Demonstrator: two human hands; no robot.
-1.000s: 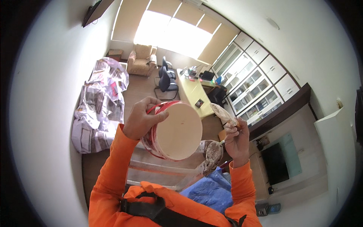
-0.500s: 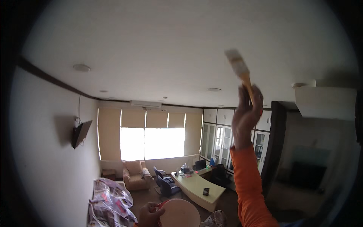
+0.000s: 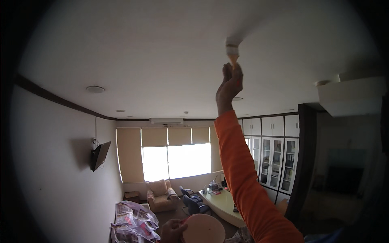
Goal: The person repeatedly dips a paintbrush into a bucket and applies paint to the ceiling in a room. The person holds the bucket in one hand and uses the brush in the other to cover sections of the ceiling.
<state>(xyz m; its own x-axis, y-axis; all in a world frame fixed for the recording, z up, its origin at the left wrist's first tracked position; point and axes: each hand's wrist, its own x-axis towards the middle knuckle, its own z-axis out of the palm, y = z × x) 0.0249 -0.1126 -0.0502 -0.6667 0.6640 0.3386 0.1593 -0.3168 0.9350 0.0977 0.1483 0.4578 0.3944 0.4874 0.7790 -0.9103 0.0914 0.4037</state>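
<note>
My right hand [image 3: 230,85] is raised high in an orange sleeve, closed on the wooden handle of a paintbrush [image 3: 232,52]. The brush's pale bristles point up at the white ceiling [image 3: 170,48], with a shadow beside them; I cannot tell whether they touch it. Low in the picture, my left hand [image 3: 174,229] grips the red rim area of a round container [image 3: 204,230] that shows a cream-coloured surface inside.
Below stand furniture covered in patterned sheets [image 3: 131,218], an armchair [image 3: 160,196], office chairs [image 3: 193,204], a curved desk [image 3: 216,202] and glass-fronted cabinets [image 3: 275,162]. A screen [image 3: 100,156] hangs on the left wall; a boxy bulkhead [image 3: 348,97] juts from the ceiling at right.
My view has tilted from the container up to the ceiling. My right hand has lifted the brush high, and over the last half second it moved up and left. My left hand still holds the container.
</note>
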